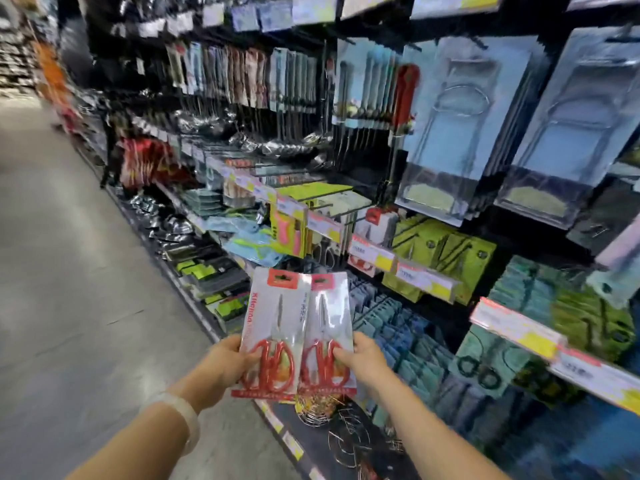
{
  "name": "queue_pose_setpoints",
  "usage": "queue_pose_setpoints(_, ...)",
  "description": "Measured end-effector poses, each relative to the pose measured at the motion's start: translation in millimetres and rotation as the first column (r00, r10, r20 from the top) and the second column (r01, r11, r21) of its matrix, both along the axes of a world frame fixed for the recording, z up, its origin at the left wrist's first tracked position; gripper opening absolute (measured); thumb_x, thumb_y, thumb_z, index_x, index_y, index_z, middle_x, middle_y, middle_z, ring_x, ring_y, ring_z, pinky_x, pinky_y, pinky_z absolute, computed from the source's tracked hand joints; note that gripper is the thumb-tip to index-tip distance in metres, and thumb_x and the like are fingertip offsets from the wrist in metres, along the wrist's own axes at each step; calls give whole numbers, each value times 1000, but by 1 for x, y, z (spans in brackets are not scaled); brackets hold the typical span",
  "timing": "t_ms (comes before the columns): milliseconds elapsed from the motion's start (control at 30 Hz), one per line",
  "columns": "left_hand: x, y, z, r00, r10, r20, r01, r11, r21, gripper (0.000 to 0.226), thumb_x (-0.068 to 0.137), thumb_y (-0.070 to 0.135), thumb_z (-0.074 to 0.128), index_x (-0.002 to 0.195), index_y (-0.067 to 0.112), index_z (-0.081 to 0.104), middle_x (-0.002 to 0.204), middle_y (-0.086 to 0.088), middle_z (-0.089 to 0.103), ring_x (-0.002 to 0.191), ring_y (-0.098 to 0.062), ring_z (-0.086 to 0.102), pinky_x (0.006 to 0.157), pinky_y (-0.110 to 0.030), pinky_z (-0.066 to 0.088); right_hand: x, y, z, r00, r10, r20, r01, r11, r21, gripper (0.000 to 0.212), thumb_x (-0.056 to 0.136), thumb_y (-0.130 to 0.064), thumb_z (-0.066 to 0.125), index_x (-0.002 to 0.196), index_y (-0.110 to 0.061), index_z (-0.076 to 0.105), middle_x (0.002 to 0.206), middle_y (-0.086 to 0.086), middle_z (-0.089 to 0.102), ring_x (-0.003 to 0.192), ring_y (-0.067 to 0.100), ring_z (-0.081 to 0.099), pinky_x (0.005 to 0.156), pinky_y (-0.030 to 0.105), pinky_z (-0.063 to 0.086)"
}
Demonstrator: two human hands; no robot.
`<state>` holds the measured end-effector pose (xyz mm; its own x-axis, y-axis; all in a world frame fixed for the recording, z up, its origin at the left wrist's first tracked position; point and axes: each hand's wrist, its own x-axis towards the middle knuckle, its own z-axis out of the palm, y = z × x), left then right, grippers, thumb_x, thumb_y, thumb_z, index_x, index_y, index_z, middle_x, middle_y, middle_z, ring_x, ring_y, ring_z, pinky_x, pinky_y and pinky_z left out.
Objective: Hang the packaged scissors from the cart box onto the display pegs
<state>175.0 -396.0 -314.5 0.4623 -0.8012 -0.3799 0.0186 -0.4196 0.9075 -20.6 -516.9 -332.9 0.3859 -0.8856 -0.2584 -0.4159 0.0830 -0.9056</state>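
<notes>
So this is the carry-to-the-peg part of the job. Two packs of scissors are already out of the cart box (box isn't in view at all) and are being held up in front of the store display, neither one on a peg yet.

The left hand (227,363) has its grip pinched on the lower left edge of the left pack (273,332), thumb lying across the front by the red handles. The right hand (362,362) does the same to the right pack (329,332), thumb on the front, fingers tucked behind. The two packs sit side by side, inner edges overlapping a bit, both tilted slightly, tops pointing up toward the shelving.

The packs themselves: clear blister on a white card, a red header tab at the top with a dark hang slot, silver blades pointing up, red loop handles at the bottom. Lettering runs down the left card but it's too smeared to read properly.

My guess for the next move: pick the right peg on the peg wall (346,216) just above and behind the packs, where price tags (372,252) run along the front and similar carded stuff hangs. Then line up one header slot with the peg tip and slide it on. Probably easier one pack at a time, since both hands are busy. The view's pretty blurry, so I can't tell which peg is free.
</notes>
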Motion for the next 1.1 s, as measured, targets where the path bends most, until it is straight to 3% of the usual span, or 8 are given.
queue_pose_setpoints(200,72,-82,-4,957,-283,69,284,959,-7,14,90,12,61,101,5,65,91,-17,74,84,-34,69,81,-51,55,60,-49,-15,987,-159,14,159,987,25,19,90,-15,58,109,-13,58,95,1,65,79,13,64,58,19,48)
queue_pose_setpoints(300,115,-121,-1,922,-378,81,379,925,8,11,92,9,57,98,8,66,91,-16,74,81,-30,69,72,-41,57,93,-69,-20,957,-289,6,288,956,48,23,90,-12,58,113,-9,61,97,4,66,77,13,64,58,19,47)
queue_pose_setpoints(400,151,-154,3,870,-481,112,482,876,19,11,92,11,57,96,8,68,93,-22,72,82,-31,65,80,-47,54,119,-87,-15,937,-350,-16,350,935,54,24,90,-11,58,114,-9,58,96,4,64,71,10,60,51,16,45)
queue_pose_setpoints(567,195,-202,-13,810,-581,77,577,814,61,12,89,11,61,96,12,70,96,-26,71,88,-43,66,89,-61,47,140,-119,-15,880,-474,-33,472,881,-35,38,86,-25,63,120,-11,56,118,9,63,107,30,61,93,45,50)
queue_pose_setpoints(700,194,-218,-14,777,-629,36,627,777,61,14,90,12,60,104,13,65,99,-15,73,95,-34,68,83,-46,55,148,-121,2,835,-548,43,548,836,11,24,91,-13,57,115,-11,53,121,10,61,109,29,59,96,48,48)
queue_pose_setpoints(833,189,-227,-18,761,-648,9,647,760,60,20,89,16,63,109,12,63,99,-10,74,93,-30,69,85,-45,56,152,-114,-5,845,-534,27,532,844,70,20,95,-13,52,114,-10,50,114,-1,47,109,20,50,96,35,41)
queue_pose_setpoints(1000,187,-227,-25,734,-680,-11,679,732,64,27,87,15,64,113,8,62,102,-13,73,95,-30,69,90,-46,53,158,-116,-25,783,-615,91,601,786,145,27,93,-17,54,119,-10,54,115,10,64,103,29,61,96,48,48)
queue_pose_setpoints(1100,190,-226,-25,717,-694,-63,697,715,57,21,89,13,61,110,12,61,101,-10,74,93,-27,69,91,-48,52,158,-118,-22,778,-620,103,613,784,92,24,93,-17,53,116,-13,56,103,6,66,88,22,60,86,43,50)
